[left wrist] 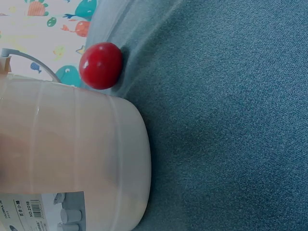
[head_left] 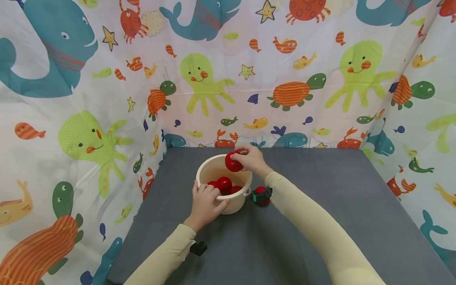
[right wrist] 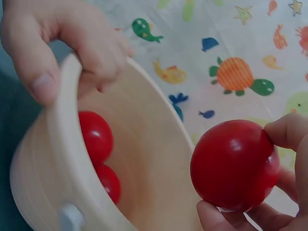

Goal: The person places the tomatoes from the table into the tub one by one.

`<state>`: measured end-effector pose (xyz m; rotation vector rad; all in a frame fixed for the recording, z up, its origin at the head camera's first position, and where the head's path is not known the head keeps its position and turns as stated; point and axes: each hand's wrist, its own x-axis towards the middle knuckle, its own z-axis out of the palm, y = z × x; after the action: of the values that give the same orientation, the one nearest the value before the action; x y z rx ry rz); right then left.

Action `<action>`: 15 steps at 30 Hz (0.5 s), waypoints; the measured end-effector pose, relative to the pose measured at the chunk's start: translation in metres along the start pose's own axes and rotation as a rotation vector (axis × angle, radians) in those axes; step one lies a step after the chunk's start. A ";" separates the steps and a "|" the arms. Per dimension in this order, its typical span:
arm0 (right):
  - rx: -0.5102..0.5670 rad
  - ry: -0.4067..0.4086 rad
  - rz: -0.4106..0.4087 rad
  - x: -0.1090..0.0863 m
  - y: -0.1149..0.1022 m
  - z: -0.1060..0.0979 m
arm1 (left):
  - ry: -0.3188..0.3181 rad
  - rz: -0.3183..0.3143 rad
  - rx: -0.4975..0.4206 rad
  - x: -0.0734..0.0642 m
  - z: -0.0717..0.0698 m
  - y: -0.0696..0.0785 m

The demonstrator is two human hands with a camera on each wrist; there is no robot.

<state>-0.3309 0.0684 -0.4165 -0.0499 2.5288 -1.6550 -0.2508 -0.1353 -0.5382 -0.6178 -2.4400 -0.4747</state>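
Note:
A cream plastic bucket [head_left: 233, 206] stands on the grey table, slightly tilted in the right wrist view. My left hand [head_left: 206, 206] grips its near left rim, fingers inside and thumb outside. My right hand [head_left: 252, 160] holds a shiny red ball [right wrist: 235, 166] by its fingertips, above the bucket's far right rim. Several more red balls [head_left: 224, 183] lie at the bottom of the bucket, partly hidden by the left hand and wall. Another red ball [left wrist: 101, 66] rests on the table to the right of the bucket, partly covered by the right wrist in the head view.
The grey table [head_left: 342, 209] stretches out on both sides of the bucket. Cloth walls [head_left: 285, 51] printed with sea animals enclose it at the back, left and right. A thin bucket handle [left wrist: 36, 62] hangs by the bucket's side. A paper label [left wrist: 29, 211] is stuck on the bucket.

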 end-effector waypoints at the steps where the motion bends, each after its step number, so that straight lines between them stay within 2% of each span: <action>1: -0.008 -0.002 0.002 -0.001 0.001 0.005 | -0.001 0.001 0.003 0.000 0.000 0.000; 7: -0.038 -0.017 -0.007 -0.003 0.007 0.026 | -0.004 -0.001 0.017 -0.001 0.002 -0.001; 15: -0.068 -0.025 -0.020 -0.006 0.015 0.038 | -0.002 -0.002 0.012 -0.001 0.004 -0.001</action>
<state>-0.3196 0.0403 -0.4452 -0.1019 2.5741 -1.5647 -0.2523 -0.1349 -0.5424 -0.6110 -2.4436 -0.4600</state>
